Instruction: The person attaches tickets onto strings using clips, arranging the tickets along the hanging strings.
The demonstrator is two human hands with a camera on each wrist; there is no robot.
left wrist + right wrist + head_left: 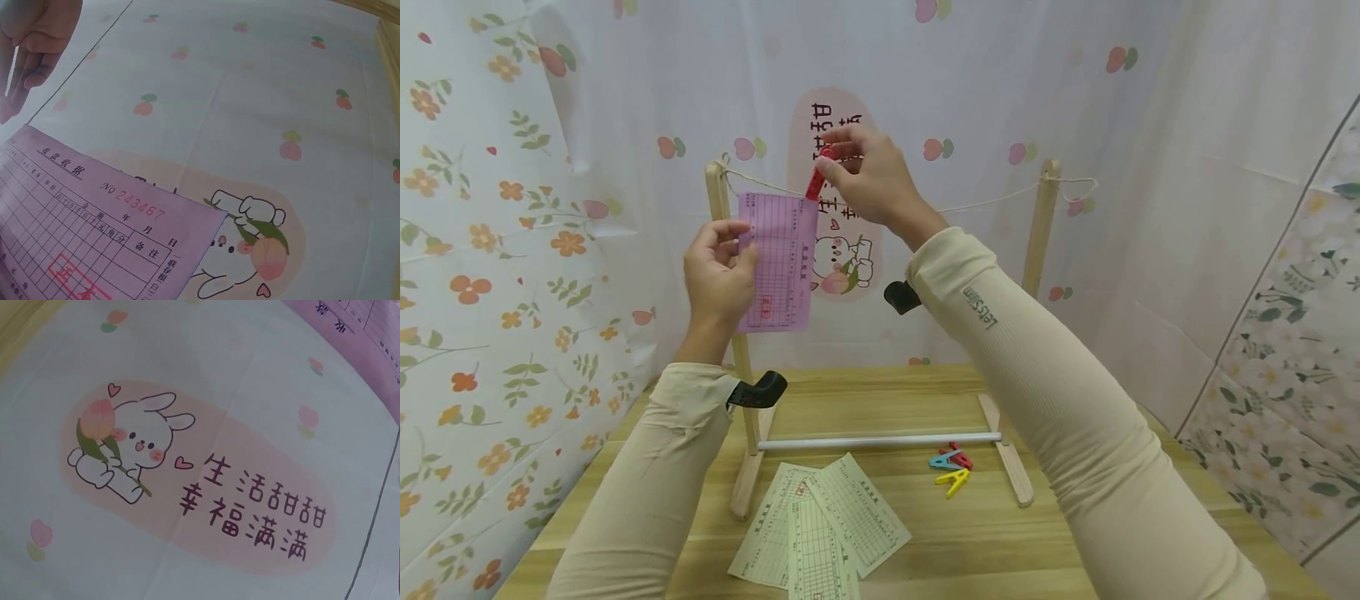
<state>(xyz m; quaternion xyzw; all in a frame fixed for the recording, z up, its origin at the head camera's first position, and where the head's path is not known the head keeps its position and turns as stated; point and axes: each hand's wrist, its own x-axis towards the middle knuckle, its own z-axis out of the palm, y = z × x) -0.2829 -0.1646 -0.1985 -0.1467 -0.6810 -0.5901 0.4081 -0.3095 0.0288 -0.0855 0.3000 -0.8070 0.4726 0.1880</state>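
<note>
The right hand (874, 173) pinches a red clip (815, 183) in its fingers, the left hand (718, 275) a pink slip (782, 262).

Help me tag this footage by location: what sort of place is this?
Probably a screened-off indoor tabletop workspace: printed cloth hangs behind and on both sides of a wood-grain table, which bears a wooden stand strung with cord.

Soft, diffuse light; right wrist view dim, perhaps slightly blurred.
</note>
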